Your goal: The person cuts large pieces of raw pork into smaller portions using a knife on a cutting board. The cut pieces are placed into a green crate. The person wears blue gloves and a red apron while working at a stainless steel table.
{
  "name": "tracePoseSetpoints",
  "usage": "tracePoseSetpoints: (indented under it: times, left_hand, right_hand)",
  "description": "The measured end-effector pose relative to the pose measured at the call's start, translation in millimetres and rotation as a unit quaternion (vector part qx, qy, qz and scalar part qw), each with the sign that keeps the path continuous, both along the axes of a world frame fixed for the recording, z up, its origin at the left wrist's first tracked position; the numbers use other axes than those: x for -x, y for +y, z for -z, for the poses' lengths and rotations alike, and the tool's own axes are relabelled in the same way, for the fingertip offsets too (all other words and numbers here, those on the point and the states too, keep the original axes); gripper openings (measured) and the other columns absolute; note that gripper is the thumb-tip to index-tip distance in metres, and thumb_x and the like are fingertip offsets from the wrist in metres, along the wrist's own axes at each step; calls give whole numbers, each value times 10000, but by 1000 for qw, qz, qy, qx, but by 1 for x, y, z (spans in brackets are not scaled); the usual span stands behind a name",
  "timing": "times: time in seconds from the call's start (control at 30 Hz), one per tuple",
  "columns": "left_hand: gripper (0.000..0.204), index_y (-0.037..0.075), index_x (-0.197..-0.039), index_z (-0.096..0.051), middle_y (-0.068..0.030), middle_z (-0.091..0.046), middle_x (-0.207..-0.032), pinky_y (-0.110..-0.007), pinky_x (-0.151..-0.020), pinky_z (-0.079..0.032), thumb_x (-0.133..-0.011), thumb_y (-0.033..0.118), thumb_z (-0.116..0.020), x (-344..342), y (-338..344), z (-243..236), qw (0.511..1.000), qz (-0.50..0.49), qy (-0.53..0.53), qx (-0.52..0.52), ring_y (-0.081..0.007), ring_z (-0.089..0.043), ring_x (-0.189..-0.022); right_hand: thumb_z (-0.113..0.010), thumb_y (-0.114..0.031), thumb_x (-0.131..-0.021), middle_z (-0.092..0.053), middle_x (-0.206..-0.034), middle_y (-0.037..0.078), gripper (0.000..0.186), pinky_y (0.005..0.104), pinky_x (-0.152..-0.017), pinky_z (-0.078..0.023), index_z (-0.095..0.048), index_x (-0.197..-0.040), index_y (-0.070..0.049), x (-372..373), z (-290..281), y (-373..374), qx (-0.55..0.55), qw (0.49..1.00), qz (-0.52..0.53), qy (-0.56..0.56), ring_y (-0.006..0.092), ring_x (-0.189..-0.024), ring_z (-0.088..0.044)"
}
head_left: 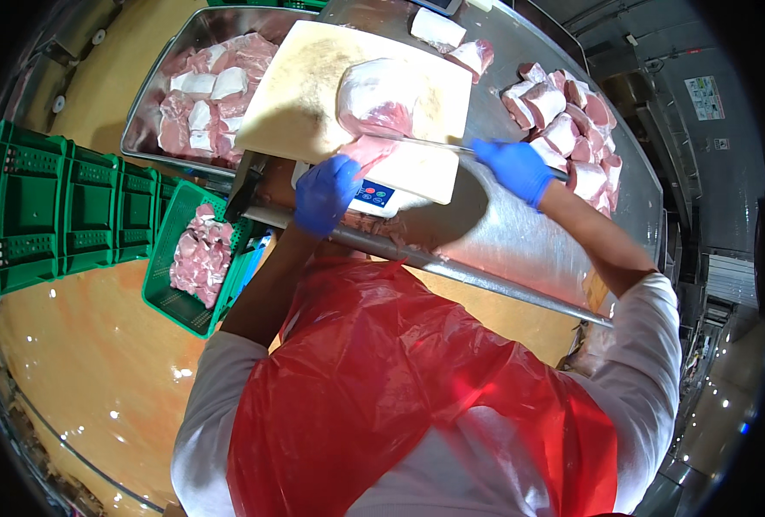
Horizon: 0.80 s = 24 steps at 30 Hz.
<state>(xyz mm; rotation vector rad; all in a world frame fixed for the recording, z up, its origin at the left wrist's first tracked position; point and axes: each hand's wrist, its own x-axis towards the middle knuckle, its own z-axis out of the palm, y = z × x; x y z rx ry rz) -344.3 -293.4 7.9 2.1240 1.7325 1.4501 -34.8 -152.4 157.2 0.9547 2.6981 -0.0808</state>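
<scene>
A block of raw meat (380, 90) with a white fat layer lies on the cutting board (300, 82). My right hand (513, 169), in a blue glove, is closed round the handle of a knife (438, 146). The blade reaches left across the board to the near edge of the block. My gloved left hand (324, 194) grips a pale pink strip of meat (368, 153) at the board's near edge. This strip seems to meet the block beside the blade; whether it is cut free I cannot tell.
A scale with a blue button panel (374, 195) sits under the board's near edge. Meat chunks (563, 129) are piled on the steel table (520, 250) at right. At left are a metal tray (132, 129) of meat, a green crate (160, 289) with trimmings and stacked green crates (33, 207).
</scene>
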Motion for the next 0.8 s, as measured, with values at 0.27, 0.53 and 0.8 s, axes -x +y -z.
tracePoseSetpoints:
  times: [0.27, 0.53, 0.8]
  left_hand:
    - [249, 101, -979, -648, -105, -659, -972, -402, -727, -560, -768, 123, -777, 4, -37, 2, 994, 35, -97, 38, -328, -682, -840]
    - [239, 88, -917, -634, -103, -640, -916, -398, -662, -539, -731, 73, -783, 9, -32, -25, 997, 55, -35, 45, -328, -653, -771]
    - [248, 66, -799, -612, -45, -658, -781, -314, -689, -497, -684, -119, -731, 88, -89, -73, 984, -60, -168, -15, -173, -608, -727]
  right_hand:
    - [-578, -236, -964, -668, -880, 134, 133, 452, -574, -547, -570, -1069, -154, -47, 25, -17, -104, 992, -21, 65, 354, -669, -676]
    - [-547, -264, -988, -683, -964, 155, 220, 475, -658, -555, -582, -1177, -155, 110, 40, -24, -42, 985, -55, 160, 382, -810, -681]
    - [-551, -260, -996, -696, -944, 152, 207, 454, -733, -558, -601, -1171, -163, -100, -8, 6, -46, 992, 66, -96, 376, -824, -685]
